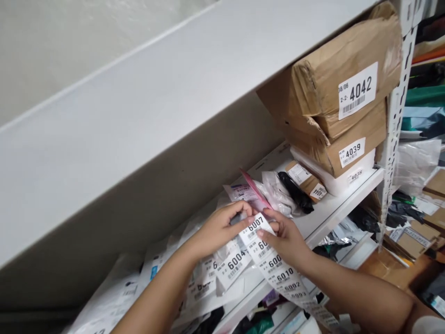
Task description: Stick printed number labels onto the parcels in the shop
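Handling label strip (285, 276) at shelf (342, 214) front, loose end hanging below shelf edge. Left hand (222, 227) pinching top label's edge; right hand (288, 241) pinching strip's side. Judged best: grip close to label seam, separate slowly, keep sticky backing off bagged parcels (278, 192) on shelf.

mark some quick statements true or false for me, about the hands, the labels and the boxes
1. The left hand and right hand both touch the strip of labels. True.
2. The label at the strip's upper end reads 6007. True.
3. The top carton in the stack is labelled 4039. False: the top carton reads 4042.
4. The black package is in the left hand. False: the black package lies on the shelf.
5. A white box is beneath the brown cartons. True.
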Demonstrator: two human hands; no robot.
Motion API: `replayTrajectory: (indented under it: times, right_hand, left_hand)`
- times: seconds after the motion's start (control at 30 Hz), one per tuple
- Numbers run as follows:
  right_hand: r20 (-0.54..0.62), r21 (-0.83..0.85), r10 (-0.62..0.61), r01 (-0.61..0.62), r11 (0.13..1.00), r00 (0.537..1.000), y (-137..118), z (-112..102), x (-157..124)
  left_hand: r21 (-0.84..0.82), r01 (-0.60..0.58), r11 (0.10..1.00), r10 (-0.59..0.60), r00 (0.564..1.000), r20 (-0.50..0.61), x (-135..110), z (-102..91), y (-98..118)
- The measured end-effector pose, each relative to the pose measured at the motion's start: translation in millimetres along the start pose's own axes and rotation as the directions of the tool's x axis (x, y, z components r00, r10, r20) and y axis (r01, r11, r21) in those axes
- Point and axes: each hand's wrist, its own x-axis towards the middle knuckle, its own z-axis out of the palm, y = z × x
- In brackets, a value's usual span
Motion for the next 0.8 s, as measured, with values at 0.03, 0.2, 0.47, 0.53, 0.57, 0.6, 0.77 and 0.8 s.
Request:
replayTrajectory:
  times: [0.03,0.2,0.47,0.53,0.57,0.6,0.77,0.8]
  right_hand:
    - [-0.004,0.002,-0.009,0.009,1.0,1.0,0.5,0.2,0.3]
    - [0.012,-0.032,-0.042,0.042,0.999,0.999,4.5,-2.0,4.0]
    - [0.019,-0.091,-0.082,0.084,0.992,0.996,6.8,-7.6,5.3]
    - [0.028,-0.086,-0.075,0.077,0.993,0.997,7.2,-7.2,6.2]
    - [0.03,-0.087,-0.073,0.076,0.993,0.997,6.7,-6.7,6.4]
    - [0.029,-0.092,-0.072,0.075,0.993,0.997,5.5,-6.1,6.3]
    - [0.069,-0.123,-0.063,0.072,0.99,0.996,-8.6,-11.0,-4.2]
    - [0.104,-0.13,-0.064,0.078,0.988,0.992,-11.2,-14.8,-8.1]
  left_hand:
    - [0.015,-0.006,1.0,0.006,1.0,-0.001,0.5,0.3,0.4]
    - [0.033,-0.011,0.999,0.011,1.0,-0.003,1.3,2.3,1.9]
    - [0.109,-0.085,0.99,0.081,0.996,0.042,2.3,1.4,6.1]
    - [0.118,-0.083,0.99,0.08,0.996,0.03,2.9,2.1,4.8]
    - [0.119,-0.083,0.989,0.08,0.996,0.027,3.1,2.4,4.2]
    - [0.118,-0.082,0.99,0.08,0.997,0.025,3.3,2.4,3.7]
    - [0.018,-0.047,0.999,0.047,0.999,0.007,1.1,2.1,-1.7]
    - [0.005,-0.044,0.999,0.044,0.999,-0.003,0.1,2.5,-3.7]
